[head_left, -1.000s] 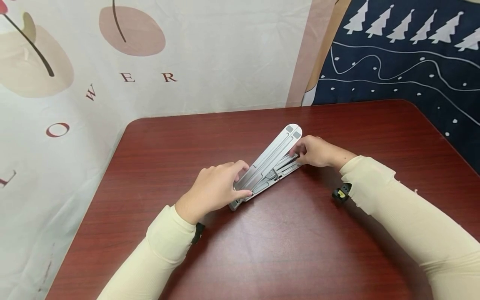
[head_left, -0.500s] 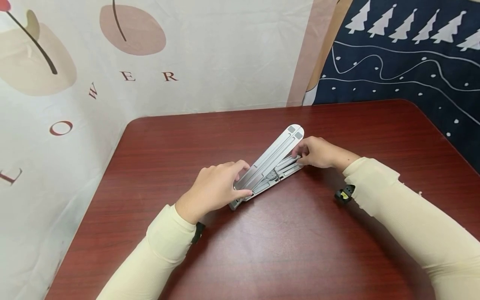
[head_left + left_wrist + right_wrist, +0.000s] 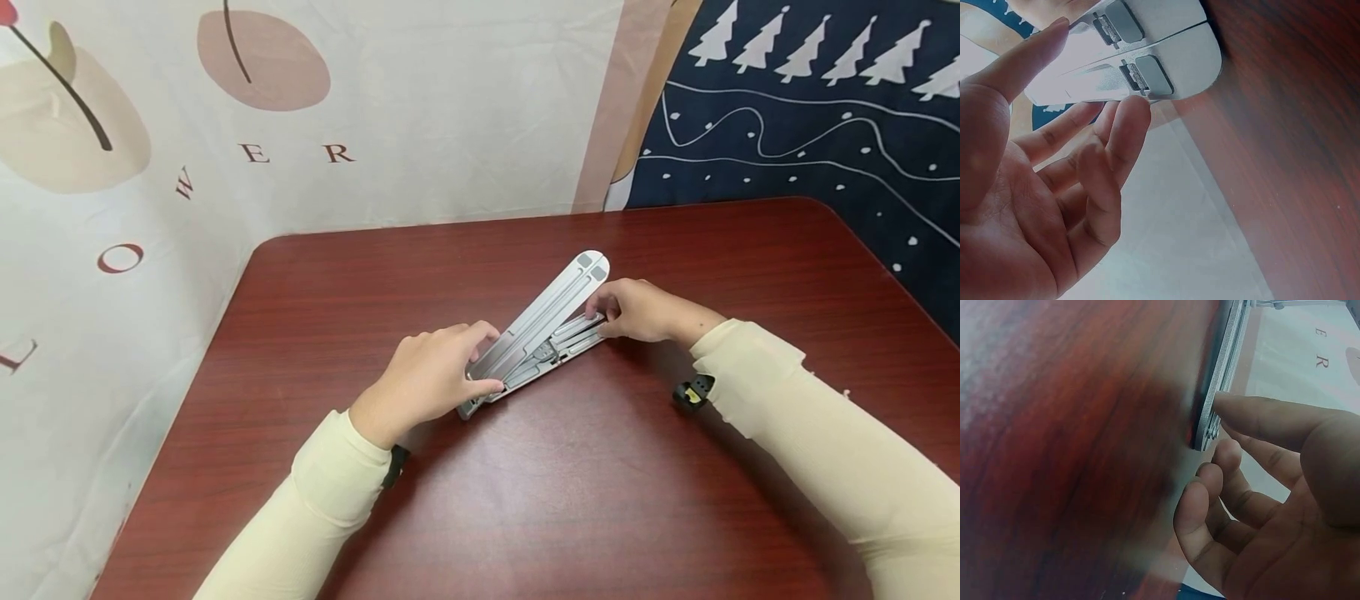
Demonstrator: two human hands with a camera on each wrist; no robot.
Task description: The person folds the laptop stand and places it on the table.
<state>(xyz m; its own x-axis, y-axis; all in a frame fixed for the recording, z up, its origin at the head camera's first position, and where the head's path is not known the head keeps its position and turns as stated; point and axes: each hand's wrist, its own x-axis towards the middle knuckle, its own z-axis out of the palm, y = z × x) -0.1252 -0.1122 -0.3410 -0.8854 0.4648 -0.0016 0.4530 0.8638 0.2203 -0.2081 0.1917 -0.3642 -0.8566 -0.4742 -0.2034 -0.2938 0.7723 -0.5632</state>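
A silver folding laptop stand (image 3: 536,321) rests on the table, its upper bar raised at a narrow angle from the lower bars. Grey rubber pads (image 3: 1155,74) show on its hinged end in the left wrist view. My left hand (image 3: 431,375) holds that near-left end, thumb on one side and fingers on the other. At the far right end, my right hand (image 3: 637,308) pinches the tip of the lower bars (image 3: 1213,422) between thumb and fingers. The right fingertips are partly hidden behind the stand in the head view.
The stand lies near the middle of a red-brown wooden table (image 3: 585,475). Behind it hangs a white cloth (image 3: 450,108) with printed letters, and a dark blue cloth (image 3: 787,142) with white trees hangs at right.
My right hand has shifted slightly right and toward me, with the right end of the stand moving a little along with it. The left hand keeps its hold in place.
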